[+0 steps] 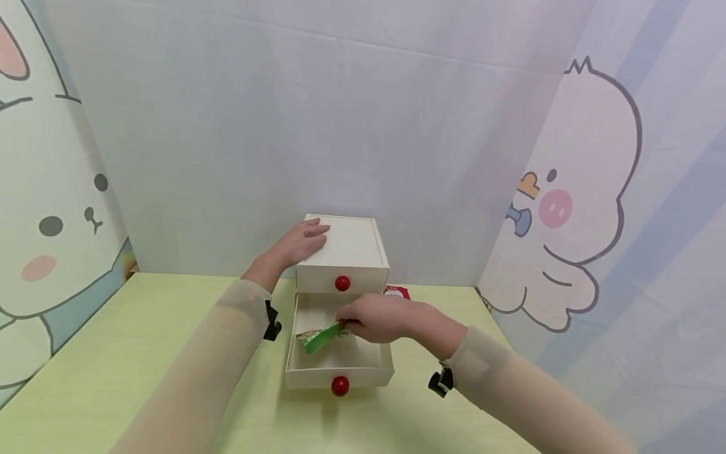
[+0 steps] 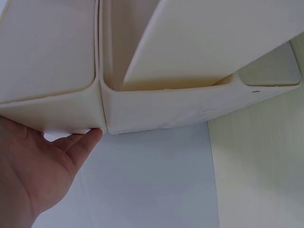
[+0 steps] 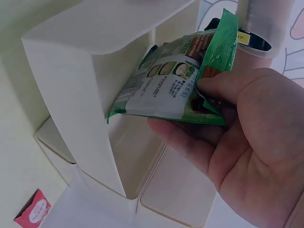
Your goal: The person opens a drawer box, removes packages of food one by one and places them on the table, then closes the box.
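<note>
A small white two-drawer cabinet [image 1: 351, 243] has its lower drawer [image 1: 309, 378] pulled out and its upper drawer [image 1: 317, 279] closed. Each front carries a round red knob [image 1: 340, 386]. My left hand [image 1: 300, 244] rests on the cabinet's top left edge, its fingers extended over the top. Over the open lower drawer, my right hand [image 1: 377, 316] pinches a green and white food packet [image 3: 161, 85] by its crimped end, between thumb and fingers. The packet hangs tilted, its far end reaching into the drawer; small food pictures and print show on its back.
A red packet [image 1: 397, 292] lies on the pale yellow-green table [image 1: 142, 353] beside the cabinet's right side. Behind the table hangs a light curtain [image 1: 238, 139] with cartoon animals at both sides.
</note>
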Demonstrator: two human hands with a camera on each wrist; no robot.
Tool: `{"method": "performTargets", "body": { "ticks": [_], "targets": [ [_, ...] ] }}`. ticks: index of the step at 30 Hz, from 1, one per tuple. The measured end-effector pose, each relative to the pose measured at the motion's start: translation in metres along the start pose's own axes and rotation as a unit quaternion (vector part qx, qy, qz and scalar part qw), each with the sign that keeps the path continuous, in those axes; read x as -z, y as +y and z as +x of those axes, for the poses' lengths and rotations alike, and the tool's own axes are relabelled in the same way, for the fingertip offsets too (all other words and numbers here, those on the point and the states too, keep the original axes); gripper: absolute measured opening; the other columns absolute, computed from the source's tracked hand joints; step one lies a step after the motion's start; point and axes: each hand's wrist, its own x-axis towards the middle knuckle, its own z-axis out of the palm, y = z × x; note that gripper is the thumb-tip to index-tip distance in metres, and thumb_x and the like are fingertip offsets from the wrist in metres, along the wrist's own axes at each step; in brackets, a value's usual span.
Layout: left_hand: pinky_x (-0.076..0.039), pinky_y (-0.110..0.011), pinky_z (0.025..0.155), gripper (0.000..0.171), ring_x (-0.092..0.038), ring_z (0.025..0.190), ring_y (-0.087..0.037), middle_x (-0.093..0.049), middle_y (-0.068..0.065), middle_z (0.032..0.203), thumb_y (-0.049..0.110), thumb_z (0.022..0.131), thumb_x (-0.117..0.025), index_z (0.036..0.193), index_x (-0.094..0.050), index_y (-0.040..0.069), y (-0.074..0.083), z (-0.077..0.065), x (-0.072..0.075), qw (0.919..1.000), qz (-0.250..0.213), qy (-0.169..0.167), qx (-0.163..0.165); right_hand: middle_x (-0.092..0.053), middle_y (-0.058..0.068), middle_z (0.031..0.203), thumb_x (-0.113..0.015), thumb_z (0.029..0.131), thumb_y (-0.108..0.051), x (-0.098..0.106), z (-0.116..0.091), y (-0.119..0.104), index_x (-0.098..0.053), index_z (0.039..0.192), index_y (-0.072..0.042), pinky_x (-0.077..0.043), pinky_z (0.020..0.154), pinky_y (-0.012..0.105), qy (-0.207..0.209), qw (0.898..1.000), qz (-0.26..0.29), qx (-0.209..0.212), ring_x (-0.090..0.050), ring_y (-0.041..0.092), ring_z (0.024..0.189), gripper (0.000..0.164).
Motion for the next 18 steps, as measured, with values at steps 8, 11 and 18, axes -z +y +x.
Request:
{"method": "performTargets", "body": {
  "ticks": [8, 11, 18],
  "targets": [
    [-0.012, -0.066, 0.138, 0.057, -0.011, 0.172, -0.041, -0.021, -0.009, 0.185, 0.041, 0.117, -0.043, 0.169, -0.046, 0.018, 0.001, -0.001, 0.001, 1.0000, -0.003, -0.003, -0.002, -0.070, -0.007, 0.097, -0.066, 0.111, -0.016, 0.005, -0.022, 0.003, -0.071, 0.106, -0.018, -0.056, 0.082, 0.022, 0.039, 0.999, 0.016, -0.001, -0.060, 0.006, 0.085, 0.008],
    [-0.012, -0.066, 0.138, 0.057, -0.011, 0.172, -0.041, -0.020, -0.009, 0.185, 0.041, 0.117, -0.043, 0.169, -0.046, 0.018, 0.001, -0.001, 0.000, 1.0000, -0.003, -0.002, -0.003, -0.070, -0.005, 0.099, -0.065, 0.111, -0.015, 0.010, -0.033, 0.004, -0.072, 0.108, -0.018, -0.058, 0.084, 0.024, 0.053, 0.998, 0.020, 0.000, -0.061, 0.008, 0.087, 0.008],
    [-0.012, -0.066, 0.138, 0.057, -0.011, 0.172, -0.042, -0.020, -0.010, 0.185, 0.040, 0.117, -0.043, 0.169, -0.046, 0.016, 0.000, 0.000, 0.001, 1.0000, -0.008, -0.001, -0.003, -0.073, -0.006, 0.108, -0.059, 0.114, -0.014, 0.023, -0.060, 0.009, -0.073, 0.120, -0.016, -0.060, 0.089, 0.030, 0.076, 0.996, 0.045, -0.023, -0.066, 0.008, 0.095, 0.015]
  ]
}}
